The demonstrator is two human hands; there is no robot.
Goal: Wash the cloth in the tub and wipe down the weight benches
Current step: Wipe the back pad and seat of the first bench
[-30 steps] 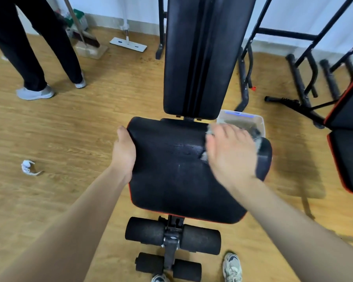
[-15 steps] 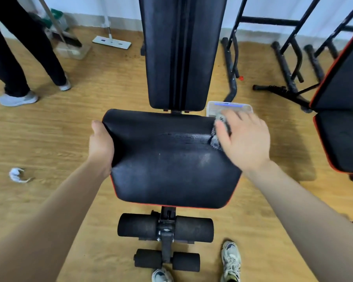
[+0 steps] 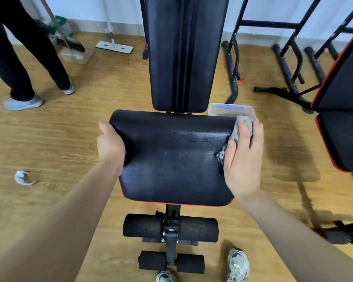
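Hidden: most of the cloth (image 3: 241, 130) lies under my right hand (image 3: 243, 159); my left fingers vanish beneath the seat pad (image 3: 171, 159); the tub (image 3: 230, 109) is partly cut off behind the pad's far right corner.
Cloth: grey and crumpled, with a dark patterned corner by my thumb.
Long axis: along the pad's right edge, pointing away from me.
Right fingers: nearly straight, pressing the cloth down.
Left hand (image 3: 110, 145): gripping the pad's left edge, thumb on top.

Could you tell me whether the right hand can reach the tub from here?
Probably yes: the right hand, pressing the cloth at the seat's right edge, lies just short of the tub, with nothing between.
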